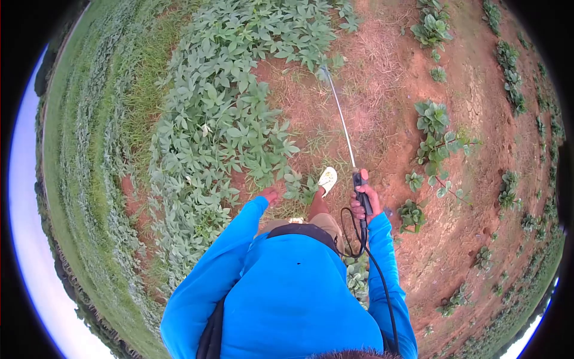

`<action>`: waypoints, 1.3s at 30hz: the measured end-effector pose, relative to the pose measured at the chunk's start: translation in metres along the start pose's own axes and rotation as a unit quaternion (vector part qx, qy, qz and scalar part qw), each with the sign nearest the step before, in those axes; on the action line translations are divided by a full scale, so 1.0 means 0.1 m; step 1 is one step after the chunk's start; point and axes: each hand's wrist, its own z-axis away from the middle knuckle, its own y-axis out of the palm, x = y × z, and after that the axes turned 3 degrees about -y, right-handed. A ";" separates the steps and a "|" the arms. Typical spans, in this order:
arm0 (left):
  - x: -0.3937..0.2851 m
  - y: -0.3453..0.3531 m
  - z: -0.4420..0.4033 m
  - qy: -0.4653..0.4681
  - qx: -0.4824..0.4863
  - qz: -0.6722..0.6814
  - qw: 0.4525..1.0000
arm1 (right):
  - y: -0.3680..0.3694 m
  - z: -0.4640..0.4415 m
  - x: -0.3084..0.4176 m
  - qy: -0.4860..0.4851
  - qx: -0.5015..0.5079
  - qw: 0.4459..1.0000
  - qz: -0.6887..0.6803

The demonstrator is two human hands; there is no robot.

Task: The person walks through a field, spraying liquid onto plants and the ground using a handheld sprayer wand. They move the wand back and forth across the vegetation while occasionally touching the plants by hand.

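Note:
My right hand [372,201] is wrapped round the black handle of a sprayer wand [360,190], which has a red part near its top. From the handle a thin metal lance [342,116] runs forward and slightly left. Its nozzle end [324,73] is beside the leaves at the plant row's edge, where a faint haze shows. A black hose [382,276] loops from the handle and runs back along my right sleeve. My left hand [272,195] hangs low beside the leafy plants [230,128], empty, its fingers loosely apart and partly hard to make out.
Reddish soil with dry grass [379,78] lies ahead, between the dense green row and smaller broad-leaved plants [432,118] on the right. One foot in a pale shoe [327,179] stands in front of me. More crop rows [98,149] stretch away on the left.

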 end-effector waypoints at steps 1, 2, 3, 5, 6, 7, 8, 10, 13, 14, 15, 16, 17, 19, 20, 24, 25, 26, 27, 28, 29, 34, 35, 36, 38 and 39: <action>-0.15 -0.01 -0.07 -0.003 -0.004 -0.006 1.000 | 0.11 -0.09 0.15 0.002 0.031 0.999 0.026; -0.31 -0.01 -0.15 0.014 -0.006 0.033 0.999 | 0.22 -0.16 0.27 0.003 0.060 0.997 0.053; -0.45 0.01 -0.23 0.031 -0.008 0.073 0.997 | 0.41 -0.16 0.39 0.029 0.068 0.995 0.063; -0.65 -0.02 -0.51 0.063 -0.024 0.062 0.996 | 0.61 -0.26 0.55 0.026 0.088 0.990 0.103; -0.76 -0.05 -0.63 0.096 -0.037 0.054 0.993 | 0.67 -0.30 0.63 0.025 0.104 0.986 0.126; -1.02 -0.06 -0.60 0.096 -0.040 0.051 0.993 | 0.73 -0.33 0.70 0.024 0.108 0.986 0.125; -1.26 -0.06 -0.57 0.092 -0.030 0.050 0.994 | 0.78 -0.34 0.77 0.026 0.114 0.981 0.153; -1.62 -0.14 -0.54 0.086 -0.021 0.050 0.995 | 0.83 -0.33 0.89 0.029 0.121 0.976 0.181; -1.90 -0.19 -0.62 0.098 -0.003 0.051 0.994 | 0.81 -0.16 1.02 0.009 0.109 0.975 0.194; -1.96 -0.23 -0.63 0.080 -0.019 0.069 0.994 | 0.83 -0.04 1.05 -0.002 0.081 0.976 0.200; -2.00 -0.27 -0.65 0.064 -0.036 0.087 0.993 | 0.82 0.05 1.07 -0.013 0.054 0.977 0.208; -2.00 -0.31 -0.68 0.066 -0.035 0.092 0.993 | 0.77 0.13 1.07 -0.012 0.051 0.976 0.212; -1.98 -0.36 -0.69 0.036 -0.044 0.094 0.994 | 0.67 0.21 1.06 -0.004 0.014 0.983 0.183; -1.93 -0.44 -0.79 0.008 -0.050 0.099 0.994 | 0.45 0.36 1.07 0.003 -0.026 0.987 0.155; -1.90 -0.48 -0.83 -0.041 -0.061 0.092 0.993 | 0.31 0.44 1.08 0.020 -0.032 0.994 0.099; -1.46 -0.66 -1.19 -0.001 -0.085 -0.044 0.995 | -0.09 0.73 1.16 0.018 -0.054 0.998 -0.039; -1.33 -0.70 -1.33 -0.001 -0.080 -0.046 0.996 | -0.16 0.77 1.21 0.016 -0.057 0.997 -0.042; -1.22 -0.73 -1.47 0.045 -0.080 -0.121 0.988 | -0.22 0.79 1.26 0.000 -0.074 0.995 -0.072; -1.20 -0.75 -1.56 0.092 -0.080 -0.196 0.973 | -0.25 0.80 1.34 -0.017 -0.091 0.990 -0.102; -1.41 -0.73 -1.48 0.095 -0.076 -0.198 0.973 | -0.24 0.77 1.44 -0.021 -0.093 0.990 -0.105; -1.70 -0.67 -1.28 0.013 -0.065 -0.082 0.994 | -0.21 0.72 1.55 -0.050 -0.105 0.986 -0.123; -2.34 -0.74 -1.56 -0.079 -0.017 0.104 0.991 | 0.01 0.36 2.13 -0.160 -0.076 0.967 -0.182; -2.46 -0.77 -1.63 -0.080 -0.013 0.105 0.991 | 0.09 0.28 2.23 -0.166 -0.090 0.964 -0.189; -2.63 -0.81 -1.75 -0.074 -0.006 0.126 0.989 | 0.21 0.22 2.35 -0.168 -0.092 0.964 -0.184; -2.91 -0.90 -1.93 -0.067 0.002 0.154 0.986 | 0.46 0.11 2.57 -0.155 -0.062 0.970 -0.179; -3.14 -0.96 -1.90 -0.035 -0.002 0.163 0.986 | 0.56 0.06 2.68 -0.139 -0.064 0.972 -0.176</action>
